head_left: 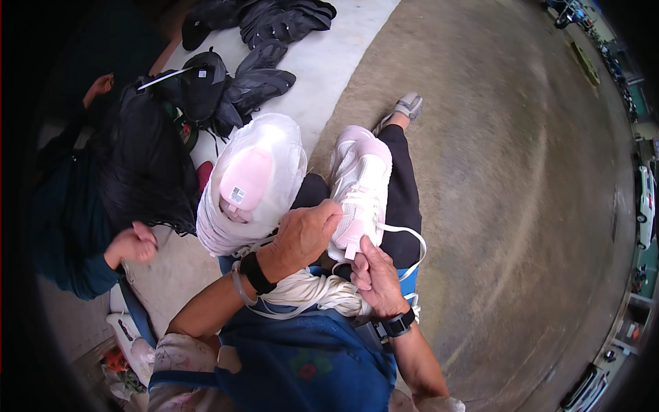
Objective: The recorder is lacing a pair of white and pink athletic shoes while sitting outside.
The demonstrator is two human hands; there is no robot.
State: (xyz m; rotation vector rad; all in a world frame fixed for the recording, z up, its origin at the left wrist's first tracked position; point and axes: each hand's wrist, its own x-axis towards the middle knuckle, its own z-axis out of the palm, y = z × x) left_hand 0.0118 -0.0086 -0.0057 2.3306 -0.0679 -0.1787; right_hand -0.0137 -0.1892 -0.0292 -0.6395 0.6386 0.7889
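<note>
A white and pale pink shoe upper (360, 182) lies lengthwise over my lap, its toe pointing away from me. White lace runs through its eyelets, and a loose lace loop (421, 242) bulges out on the right side. My left hand (305, 237) is closed in a pinch at the upper's left edge, beside the lacing; what its fingertips hold is hidden. At the near end, my right hand (379, 278) grips the upper by the tongue, thumb on top next to the small pull tab (352, 248). Beneath my wrists, a bundle of white laces (312, 290) rests on my blue apron (288, 357).
Left of my lap stands a stack of similar white and pink uppers (250, 175) with a pale wrapping. Beyond it, several black uppers (261, 86) lie on a white surface (343, 41). Another person's hand (132, 245) is close at left. Concrete floor (494, 172) stretches right.
</note>
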